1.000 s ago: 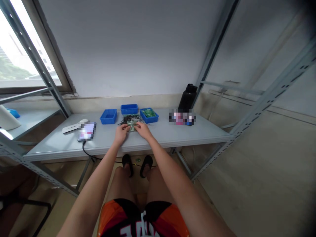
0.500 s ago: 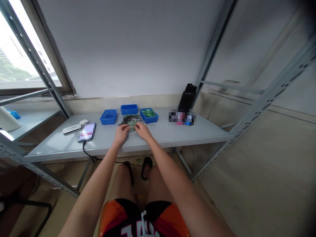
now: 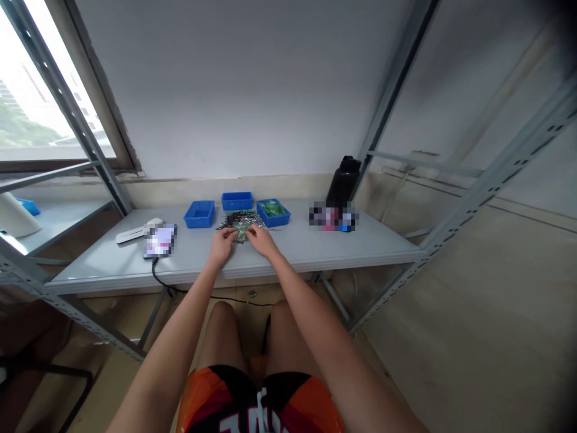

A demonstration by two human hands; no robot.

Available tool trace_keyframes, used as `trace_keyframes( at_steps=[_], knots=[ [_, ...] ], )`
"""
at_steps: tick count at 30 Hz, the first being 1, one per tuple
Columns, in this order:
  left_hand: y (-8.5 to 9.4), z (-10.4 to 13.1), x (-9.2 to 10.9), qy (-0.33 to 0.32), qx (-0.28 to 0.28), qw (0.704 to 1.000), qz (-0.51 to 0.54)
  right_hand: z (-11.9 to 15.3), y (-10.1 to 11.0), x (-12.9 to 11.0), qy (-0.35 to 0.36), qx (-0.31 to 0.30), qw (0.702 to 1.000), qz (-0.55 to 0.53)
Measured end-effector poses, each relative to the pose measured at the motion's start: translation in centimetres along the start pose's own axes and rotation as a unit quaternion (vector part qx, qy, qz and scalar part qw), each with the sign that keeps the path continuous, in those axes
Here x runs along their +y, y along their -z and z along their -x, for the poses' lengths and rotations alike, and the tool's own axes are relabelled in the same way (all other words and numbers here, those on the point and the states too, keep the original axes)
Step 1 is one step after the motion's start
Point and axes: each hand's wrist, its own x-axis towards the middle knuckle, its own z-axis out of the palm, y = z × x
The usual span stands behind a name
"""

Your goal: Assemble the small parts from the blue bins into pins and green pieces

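Note:
My left hand (image 3: 222, 245) and my right hand (image 3: 262, 239) meet near the table's front edge, fingers pinched together. Between their fingertips is a small, pale green, see-through plastic bag (image 3: 242, 232); each hand appears to grip one side of it. Just behind the bag lies a pile of thin black and silver pieces (image 3: 243, 218), too small to name. Behind the pile to the right, a blue bin (image 3: 283, 220) holds green plastic packets (image 3: 273, 208). Two more blue bins, one at the left (image 3: 199, 223) and one at the back (image 3: 237, 202), show no contents.
Toward the left of the grey table (image 3: 306, 249) lie a phone (image 3: 161, 240) with a black cable (image 3: 180, 290) and a white device (image 3: 133, 234). A black bottle (image 3: 343, 181) stands at the right beside blurred-out items (image 3: 332, 218). Metal posts (image 3: 383, 108) frame the table.
The hands keep nearly the same pinch on the bag, with only slight finger movement. Below the table, my feet have drawn back under the knees.

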Motion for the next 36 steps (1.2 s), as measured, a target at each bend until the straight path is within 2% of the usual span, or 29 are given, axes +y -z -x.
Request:
trace_keyframes(
  at_steps=[12,24,29,33,36],
  knots=[
    [-0.15,-0.12,0.05,0.009,0.001,1.0,0.018,-0.26,0.02,0.49,-0.004,0.001,0.999,-0.038],
    [0.16,0.09,0.23,0.001,-0.004,1.0,0.018,-0.29,0.26,0.19,-0.01,-0.029,0.985,-0.167],
    [0.18,0.22,0.5,0.0,-0.001,1.0,0.014,-0.41,0.23,0.28,-0.022,-0.026,0.99,-0.14],
    [0.08,0.33,0.6,0.005,-0.004,1.0,0.027,-0.55,0.05,0.52,-0.027,-0.019,0.987,-0.158],
    [-0.04,0.41,0.66,-0.013,-0.022,0.998,0.059,-0.58,0.03,0.62,-0.026,0.015,0.985,-0.172]
  ],
)
